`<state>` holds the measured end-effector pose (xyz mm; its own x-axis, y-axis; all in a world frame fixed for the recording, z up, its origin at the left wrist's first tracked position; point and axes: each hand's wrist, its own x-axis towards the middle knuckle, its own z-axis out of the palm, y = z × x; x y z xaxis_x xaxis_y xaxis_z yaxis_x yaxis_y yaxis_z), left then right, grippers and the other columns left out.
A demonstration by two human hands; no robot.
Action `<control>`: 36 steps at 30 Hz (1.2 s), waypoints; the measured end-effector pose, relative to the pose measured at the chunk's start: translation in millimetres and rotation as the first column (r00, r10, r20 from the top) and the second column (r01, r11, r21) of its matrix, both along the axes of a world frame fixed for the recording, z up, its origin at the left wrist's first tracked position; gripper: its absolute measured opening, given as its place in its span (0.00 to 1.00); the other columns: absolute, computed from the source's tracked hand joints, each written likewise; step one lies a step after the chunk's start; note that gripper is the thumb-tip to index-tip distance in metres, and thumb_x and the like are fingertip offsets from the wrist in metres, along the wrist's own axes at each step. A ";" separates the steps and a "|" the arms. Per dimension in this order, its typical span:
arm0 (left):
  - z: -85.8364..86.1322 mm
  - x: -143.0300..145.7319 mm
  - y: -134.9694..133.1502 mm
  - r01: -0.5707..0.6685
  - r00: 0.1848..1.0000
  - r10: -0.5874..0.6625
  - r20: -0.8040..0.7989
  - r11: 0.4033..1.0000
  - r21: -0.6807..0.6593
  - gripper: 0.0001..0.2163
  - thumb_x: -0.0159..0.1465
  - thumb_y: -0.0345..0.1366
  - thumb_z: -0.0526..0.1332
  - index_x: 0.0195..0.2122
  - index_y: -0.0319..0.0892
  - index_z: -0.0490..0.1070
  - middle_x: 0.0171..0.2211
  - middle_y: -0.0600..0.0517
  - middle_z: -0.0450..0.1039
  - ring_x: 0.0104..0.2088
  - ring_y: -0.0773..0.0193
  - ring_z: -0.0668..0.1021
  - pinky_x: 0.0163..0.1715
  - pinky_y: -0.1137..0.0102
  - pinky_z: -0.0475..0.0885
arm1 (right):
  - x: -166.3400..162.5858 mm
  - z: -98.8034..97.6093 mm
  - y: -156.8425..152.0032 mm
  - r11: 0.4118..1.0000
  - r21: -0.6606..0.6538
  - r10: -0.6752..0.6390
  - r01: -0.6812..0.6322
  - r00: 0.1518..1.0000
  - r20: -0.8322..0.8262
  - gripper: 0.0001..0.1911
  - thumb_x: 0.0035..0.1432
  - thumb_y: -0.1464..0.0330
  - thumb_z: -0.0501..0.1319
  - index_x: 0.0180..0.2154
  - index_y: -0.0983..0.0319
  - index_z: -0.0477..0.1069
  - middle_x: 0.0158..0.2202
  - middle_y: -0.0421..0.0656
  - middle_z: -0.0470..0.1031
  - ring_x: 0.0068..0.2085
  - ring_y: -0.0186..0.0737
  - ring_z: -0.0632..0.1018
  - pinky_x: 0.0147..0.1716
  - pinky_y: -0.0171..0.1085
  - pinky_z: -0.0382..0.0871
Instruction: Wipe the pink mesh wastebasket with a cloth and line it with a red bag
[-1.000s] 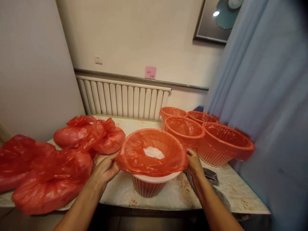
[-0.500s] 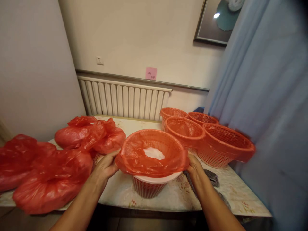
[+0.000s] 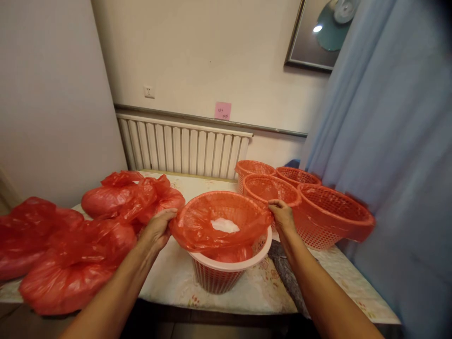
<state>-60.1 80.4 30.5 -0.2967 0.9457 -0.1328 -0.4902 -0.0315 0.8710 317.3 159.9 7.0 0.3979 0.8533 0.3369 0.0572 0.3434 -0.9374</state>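
Note:
In front of me on the table stands a white plastic basket (image 3: 226, 266) with lattice sides. A thin red plastic bag (image 3: 206, 238) lines it, and something white (image 3: 225, 225) shows at the bottom. My left hand (image 3: 159, 228) pinches the bag's edge at the left rim. At the right, my right hand (image 3: 280, 215) grips the bag's edge with closed fingers, lifted just above the rim. Along the front and right, the bag has come off the rim, baring the white edge. A dark grey cloth (image 3: 286, 270) lies beneath my right forearm.
Several filled red plastic bags (image 3: 76, 263) lie on the left of the table. At the right back stand several red lattice baskets (image 3: 326, 214) with bags in them. A blue curtain (image 3: 395, 155) hangs along the right; a radiator (image 3: 183, 146) is behind the table.
My right hand has risen from the basket's right rim, pulling the bag's edge up and inward. The front and right of the white rim are now uncovered. My left hand has barely moved.

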 end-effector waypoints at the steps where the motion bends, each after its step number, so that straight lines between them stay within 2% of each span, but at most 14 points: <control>1: 1.4 -0.5 1.8 -0.005 1.000 0.005 -0.014 1.000 0.013 0.06 0.43 0.24 0.63 0.24 0.38 0.72 0.18 0.56 0.74 0.18 0.68 0.75 0.19 0.75 0.72 | -0.5 4.6 3.9 1.000 0.014 -0.017 0.016 0.999 0.047 0.11 0.37 0.66 0.62 0.29 0.61 0.73 0.23 0.37 0.73 0.23 0.33 0.69 0.23 0.32 0.60; 6: 7.7 -4.8 12.4 -0.081 0.994 0.085 -0.074 0.995 0.061 0.10 0.40 0.26 0.62 0.27 0.40 0.70 0.16 0.59 0.72 0.15 0.70 0.71 0.15 0.78 0.64 | -6.9 27.5 25.3 0.994 0.073 -0.091 0.075 0.966 0.242 0.09 0.39 0.66 0.59 0.27 0.60 0.74 0.26 0.40 0.75 0.27 0.37 0.72 0.27 0.34 0.63; 10: 9.4 -10.0 21.5 -0.115 0.987 0.124 -0.098 0.989 0.091 0.12 0.41 0.28 0.62 0.29 0.42 0.69 0.15 0.61 0.68 0.12 0.70 0.68 0.13 0.77 0.61 | -14.1 41.8 43.7 0.983 0.108 -0.176 0.148 0.929 0.327 0.08 0.39 0.67 0.58 0.25 0.59 0.74 0.26 0.40 0.76 0.28 0.39 0.73 0.31 0.36 0.64; 15: 15.1 -13.3 28.9 -0.150 0.981 0.170 -0.092 0.971 0.185 0.13 0.41 0.29 0.61 0.30 0.43 0.67 0.16 0.61 0.68 0.14 0.72 0.68 0.16 0.77 0.63 | -19.6 56.1 62.2 0.960 0.150 -0.275 0.236 0.896 0.350 0.10 0.41 0.68 0.56 0.26 0.60 0.74 0.28 0.41 0.78 0.31 0.41 0.74 0.33 0.37 0.65; 24: 41.1 -10.4 34.1 -0.106 0.972 0.162 -0.172 0.950 0.295 0.14 0.42 0.29 0.62 0.32 0.43 0.69 0.20 0.61 0.67 0.17 0.72 0.69 0.18 0.77 0.63 | -15.3 71.1 81.0 0.934 0.180 -0.350 0.307 0.887 0.301 0.11 0.43 0.68 0.55 0.28 0.59 0.75 0.28 0.41 0.79 0.33 0.42 0.76 0.32 0.36 0.66; 28: 39.7 -13.6 41.1 -0.072 0.956 0.130 -0.264 0.973 0.219 0.10 0.43 0.29 0.62 0.30 0.43 0.70 0.19 0.59 0.68 0.16 0.71 0.68 0.17 0.76 0.61 | -12.4 67.3 79.2 0.943 0.157 -0.329 0.293 0.895 0.301 0.11 0.43 0.68 0.55 0.28 0.59 0.76 0.27 0.42 0.79 0.33 0.42 0.76 0.32 0.35 0.66; 32: 37.9 -19.0 48.4 -0.004 0.930 0.040 -0.366 0.995 0.099 0.05 0.46 0.30 0.65 0.24 0.43 0.72 0.17 0.56 0.70 0.17 0.67 0.70 0.18 0.74 0.62 | -13.2 59.0 76.1 0.965 0.096 -0.264 0.246 0.910 0.321 0.10 0.42 0.66 0.57 0.27 0.60 0.76 0.25 0.41 0.77 0.30 0.41 0.75 0.31 0.36 0.66; 36: 33.8 -24.5 57.6 0.096 0.914 -0.091 -0.395 0.995 -0.008 0.10 0.47 0.39 0.71 0.26 0.41 0.74 0.19 0.51 0.75 0.21 0.59 0.75 0.20 0.71 0.65 | -15.3 54.4 75.9 0.984 0.026 -0.173 0.174 0.923 0.344 0.11 0.43 0.63 0.58 0.27 0.61 0.76 0.25 0.41 0.77 0.28 0.40 0.75 0.30 0.36 0.67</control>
